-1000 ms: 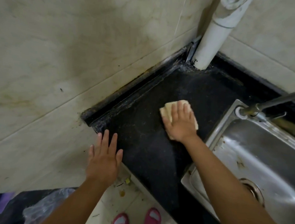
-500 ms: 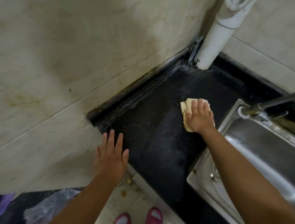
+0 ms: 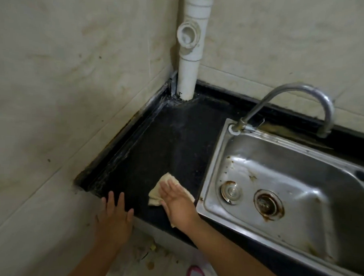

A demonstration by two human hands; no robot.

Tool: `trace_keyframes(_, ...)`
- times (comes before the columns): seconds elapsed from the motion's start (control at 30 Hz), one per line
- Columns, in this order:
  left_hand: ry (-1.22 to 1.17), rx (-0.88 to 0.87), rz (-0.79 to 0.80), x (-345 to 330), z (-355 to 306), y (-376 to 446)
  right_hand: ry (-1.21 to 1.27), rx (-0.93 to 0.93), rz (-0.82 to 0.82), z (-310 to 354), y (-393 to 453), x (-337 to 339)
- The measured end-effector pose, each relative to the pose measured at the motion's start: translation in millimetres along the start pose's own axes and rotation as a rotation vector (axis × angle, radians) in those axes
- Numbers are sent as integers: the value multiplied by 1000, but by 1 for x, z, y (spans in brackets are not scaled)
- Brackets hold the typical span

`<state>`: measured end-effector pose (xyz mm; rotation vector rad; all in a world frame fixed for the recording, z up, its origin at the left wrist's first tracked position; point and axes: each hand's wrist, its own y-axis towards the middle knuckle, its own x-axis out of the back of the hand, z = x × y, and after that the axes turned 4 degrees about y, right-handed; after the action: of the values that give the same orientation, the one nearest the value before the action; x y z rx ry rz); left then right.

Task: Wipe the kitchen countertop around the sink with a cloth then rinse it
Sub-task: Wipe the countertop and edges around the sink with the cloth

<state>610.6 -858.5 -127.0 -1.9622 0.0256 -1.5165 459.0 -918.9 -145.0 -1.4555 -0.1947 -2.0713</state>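
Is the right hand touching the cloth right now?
Touching. The head view shows the right hand lying flat with straight fingers on the cloth, pressing it onto the black countertop beside the sink.

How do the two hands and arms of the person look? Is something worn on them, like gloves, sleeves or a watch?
Both are bare. The left hand and the right hand have no gloves and no rings that I can see. No sleeve, watch or bracelet shows on either forearm, as far as the picture reaches.
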Motion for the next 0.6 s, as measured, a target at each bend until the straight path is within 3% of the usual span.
trace_keyframes(0.07,-5,-21,11,0,-4,-10,227,34,-37,-5,-18,16)
trace_keyframes(0.1,12,-36,6,1,-7,-14,302,10,-148,-11,-28,23)
trace_keyframes(0.27,103,-160,-105,14,-36,-33,830,-433,-542,-42,-86,75)
trace_keyframes(0.5,145,-518,-182,13,-112,-50,897,-694,-879,-117,-173,115)
trace_keyframes(0.6,161,-655,-185,4,-159,-58,919,-770,-949,-151,-207,132)
